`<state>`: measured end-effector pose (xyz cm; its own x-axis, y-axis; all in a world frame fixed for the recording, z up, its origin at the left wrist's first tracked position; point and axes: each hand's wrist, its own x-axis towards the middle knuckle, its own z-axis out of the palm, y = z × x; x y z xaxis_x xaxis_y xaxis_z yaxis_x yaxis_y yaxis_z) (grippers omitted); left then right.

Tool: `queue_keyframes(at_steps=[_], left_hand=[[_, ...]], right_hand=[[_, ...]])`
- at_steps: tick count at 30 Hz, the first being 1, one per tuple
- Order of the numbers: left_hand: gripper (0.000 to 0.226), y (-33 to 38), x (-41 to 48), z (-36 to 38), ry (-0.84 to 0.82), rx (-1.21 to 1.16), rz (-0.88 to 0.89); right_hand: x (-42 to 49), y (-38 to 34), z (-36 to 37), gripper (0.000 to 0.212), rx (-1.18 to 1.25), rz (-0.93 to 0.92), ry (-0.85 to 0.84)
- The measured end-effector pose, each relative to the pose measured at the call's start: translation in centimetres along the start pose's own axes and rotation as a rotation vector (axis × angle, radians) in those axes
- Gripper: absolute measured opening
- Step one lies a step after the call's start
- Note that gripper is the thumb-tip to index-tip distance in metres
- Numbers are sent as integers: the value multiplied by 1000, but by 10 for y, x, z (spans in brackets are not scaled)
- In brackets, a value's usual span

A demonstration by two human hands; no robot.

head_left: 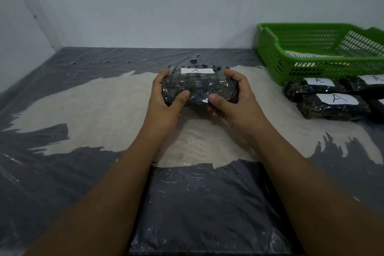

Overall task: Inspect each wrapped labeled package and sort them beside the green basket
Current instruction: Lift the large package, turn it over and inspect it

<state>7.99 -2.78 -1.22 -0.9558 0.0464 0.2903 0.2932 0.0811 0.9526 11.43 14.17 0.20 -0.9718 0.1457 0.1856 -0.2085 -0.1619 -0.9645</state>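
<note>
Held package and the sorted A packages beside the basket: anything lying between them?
Nothing. The head view shows only bare pale surface between the held package and the sorted packages.

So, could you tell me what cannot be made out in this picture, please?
Head view, sheet in the green basket: writing half hidden by the front rim.
Head view, rightmost packages: cut off by the frame edge.
Head view, held package: underside unseen, ends covered by left hand and right hand.

Packages point(332, 106) before basket point(270, 64), right.
</note>
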Motion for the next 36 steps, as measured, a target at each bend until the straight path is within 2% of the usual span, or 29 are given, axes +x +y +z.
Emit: queue_keyframes(at_steps=[4, 8, 13, 16, 19, 22, 23, 26, 29, 36], left_hand=[[68, 4, -5, 4, -23, -7, 53], [67, 4, -6, 4, -43, 38, 91], [32, 4, -6, 7, 21, 18, 122], [26, 2, -5, 6, 31, 56, 131], [44, 7, -9, 8, -25, 78, 149], [71, 9, -9, 10, -34, -20, 28], [72, 9, -8, 10, -14, -36, -1], [54, 8, -6, 9, 6, 35, 38], [50, 10, -5, 9, 15, 69, 51], [70, 9, -6, 10, 122, 76, 52]], right_hand=[[-2, 2, 1, 49, -163, -78, 41], [-2, 7, 0, 49, -264, -81, 93], [-2, 7, -2, 49, -358, -106, 100], [0, 10, 2, 33, -298, -84, 133], [2, 9, 1, 41, -255, -115, 214], [0, 7, -1, 58, -266, -135, 199], [0, 6, -1, 61, -281, -137, 189], [-1, 6, 1, 72, -291, -128, 177], [-2, 6, 2, 80, -295, -121, 188], [-5, 8, 11, 78, -377, -150, 115]])
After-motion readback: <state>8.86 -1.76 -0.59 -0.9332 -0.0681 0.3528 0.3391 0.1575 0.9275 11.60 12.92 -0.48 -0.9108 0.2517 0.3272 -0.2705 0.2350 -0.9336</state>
